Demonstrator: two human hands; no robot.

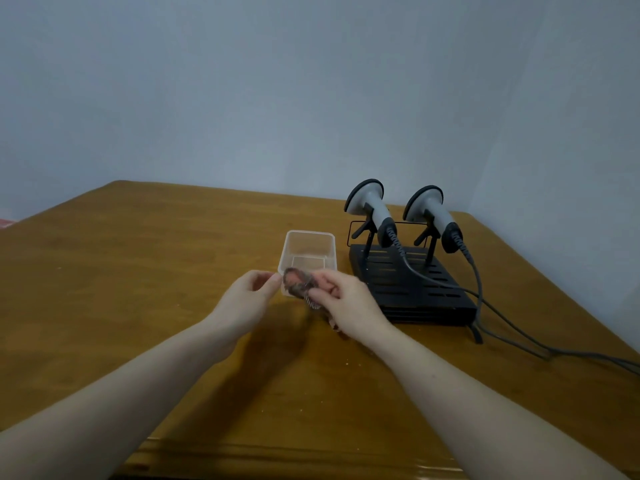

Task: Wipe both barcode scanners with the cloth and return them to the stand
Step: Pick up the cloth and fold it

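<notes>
Right hand (341,296) pinches limp, light patterned cloth (298,284), left hand (247,294) loosely parted just beside it; both scanners (372,211) on stand (415,289) beyond right hand, likely rigid, graspable by handle.

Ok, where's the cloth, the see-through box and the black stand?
cloth (297,284), head view, bunched middle.
see-through box (309,234), head view, far rim.
black stand (408,287), head view, slotted top.

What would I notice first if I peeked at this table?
Probably the two grey barcode scanners perched side by side on the black stand at the right, cables trailing off. Next, the right hand pinching a small patterned cloth in the middle, the left hand beside it, in front of a clear plastic box.
</notes>
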